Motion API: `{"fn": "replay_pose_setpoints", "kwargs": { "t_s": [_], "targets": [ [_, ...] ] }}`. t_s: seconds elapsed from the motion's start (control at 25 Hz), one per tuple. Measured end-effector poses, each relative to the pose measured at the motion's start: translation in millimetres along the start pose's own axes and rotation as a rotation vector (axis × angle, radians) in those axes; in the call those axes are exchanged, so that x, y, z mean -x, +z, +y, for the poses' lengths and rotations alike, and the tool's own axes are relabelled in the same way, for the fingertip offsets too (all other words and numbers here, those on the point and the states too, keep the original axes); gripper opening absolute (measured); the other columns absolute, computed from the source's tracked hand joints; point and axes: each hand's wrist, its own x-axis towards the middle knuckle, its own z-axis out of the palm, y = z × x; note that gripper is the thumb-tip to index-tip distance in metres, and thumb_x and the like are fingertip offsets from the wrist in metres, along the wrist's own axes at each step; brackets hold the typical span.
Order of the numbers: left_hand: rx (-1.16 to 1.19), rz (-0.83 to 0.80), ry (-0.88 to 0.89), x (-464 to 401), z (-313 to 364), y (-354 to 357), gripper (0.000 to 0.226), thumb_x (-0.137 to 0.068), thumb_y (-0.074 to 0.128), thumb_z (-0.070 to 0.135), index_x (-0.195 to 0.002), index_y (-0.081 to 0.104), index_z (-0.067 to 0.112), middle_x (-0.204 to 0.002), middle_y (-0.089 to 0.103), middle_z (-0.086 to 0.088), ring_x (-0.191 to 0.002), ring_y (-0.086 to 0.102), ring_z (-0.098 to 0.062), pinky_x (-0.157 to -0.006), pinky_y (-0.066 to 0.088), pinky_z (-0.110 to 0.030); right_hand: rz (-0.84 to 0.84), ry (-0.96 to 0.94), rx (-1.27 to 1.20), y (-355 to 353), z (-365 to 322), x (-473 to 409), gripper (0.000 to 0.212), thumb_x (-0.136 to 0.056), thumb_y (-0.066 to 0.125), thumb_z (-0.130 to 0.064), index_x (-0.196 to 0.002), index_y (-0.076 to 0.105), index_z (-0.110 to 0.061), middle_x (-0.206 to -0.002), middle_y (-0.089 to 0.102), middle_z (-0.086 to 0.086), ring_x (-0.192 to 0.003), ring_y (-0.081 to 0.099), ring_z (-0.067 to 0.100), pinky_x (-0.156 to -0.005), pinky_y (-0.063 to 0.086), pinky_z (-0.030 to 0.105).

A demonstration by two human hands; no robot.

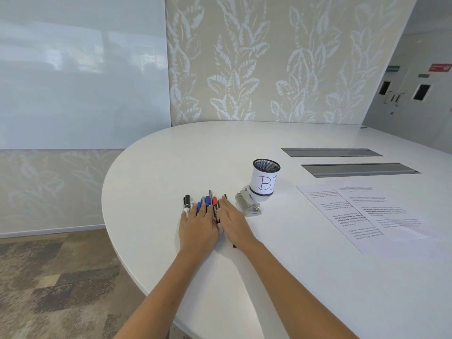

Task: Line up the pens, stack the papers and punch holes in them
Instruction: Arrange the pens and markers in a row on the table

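Several pens and markers lie side by side on the white table (171, 167), among them a black-capped marker (187, 203), blue pens (205, 201) and a red marker (215, 206). My left hand (199, 231) lies flat over the left part of the row, fingers spread. My right hand (233, 225) lies flat against its right side, over the green and black pens. A grey hole punch (249, 204) sits just right of my right hand. Two printed papers (342, 216) (381, 209) lie overlapping and askew further right.
A black mesh pen cup (265, 177) with a white label marked "B" stands behind the punch. Two grey cable slots (331, 152) (360, 169) are set into the table beyond the papers. The table's rounded edge curves to my left above carpet.
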Motion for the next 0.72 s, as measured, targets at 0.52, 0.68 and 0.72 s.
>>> {"fn": "replay_pose_setpoints", "kwargs": {
  "t_s": [0.52,0.68,0.72],
  "targets": [
    [-0.042,0.063,0.108,1.0,20.6,-7.5,0.054,-0.1,0.023,0.035,-0.149,0.025,0.013,-0.16,0.023,-0.008,-0.149,0.013,-0.025,-0.119,-0.002,-0.049,0.479,0.114,0.119,-37.1,24.6,45.1,0.035,-0.085,0.051,-0.005,-0.119,0.058,-0.009,-0.122,0.056,0.008,-0.115,0.051,0.027,-0.099,0.04,0.035],
    [-0.025,0.032,0.274,-6.4,63.5,-9.2,0.058,-0.099,0.029,0.034,-0.151,0.018,0.011,-0.161,0.016,-0.013,-0.149,0.011,-0.03,-0.119,0.003,-0.05,0.272,0.092,0.575,-57.8,43.5,59.5,0.029,-0.093,0.044,-0.021,-0.117,0.056,-0.009,-0.124,0.052,0.005,-0.117,0.048,0.027,-0.094,0.036,0.034],
    [-0.026,0.011,0.291,-9.6,74.4,-6.9,0.058,-0.099,0.03,0.033,-0.151,0.017,0.012,-0.161,0.014,-0.014,-0.148,0.011,-0.032,-0.118,0.006,-0.051,0.243,0.041,0.657,-63.4,48.3,64.1,0.027,-0.094,0.041,-0.026,-0.111,0.056,-0.011,-0.12,0.052,0.003,-0.117,0.048,0.025,-0.093,0.036,0.034]
  ]
}}
